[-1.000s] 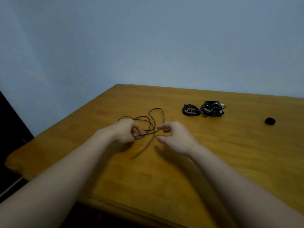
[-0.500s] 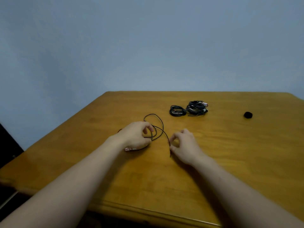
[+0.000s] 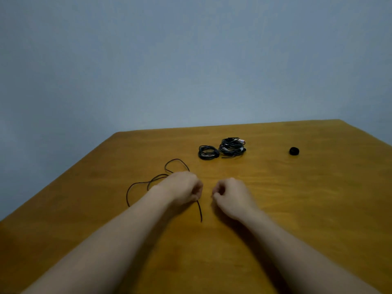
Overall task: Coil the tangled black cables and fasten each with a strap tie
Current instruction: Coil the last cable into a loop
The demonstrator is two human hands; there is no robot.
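Observation:
A thin loose black cable (image 3: pixel 148 183) lies in open loops on the wooden table (image 3: pixel 297 198). My left hand (image 3: pixel 182 189) is closed on the cable, and one free end trails out below the fist toward me. My right hand (image 3: pixel 231 194) sits just right of it with fingers curled; I see no cable in it. Farther back lie a small coiled black cable (image 3: pixel 208 152) and a bigger bundle of black cables (image 3: pixel 232 147) with pale plugs showing.
A small black roll (image 3: pixel 294 151), perhaps strap tie, rests at the far right of the table. The table's left edge runs diagonally close to the loose cable. A plain blue-grey wall stands behind.
The right hand has let go of the cable end and drawn slightly away. The left hand keeps its hold. The cable's loops have spread out to the left, and the view has tilted upward.

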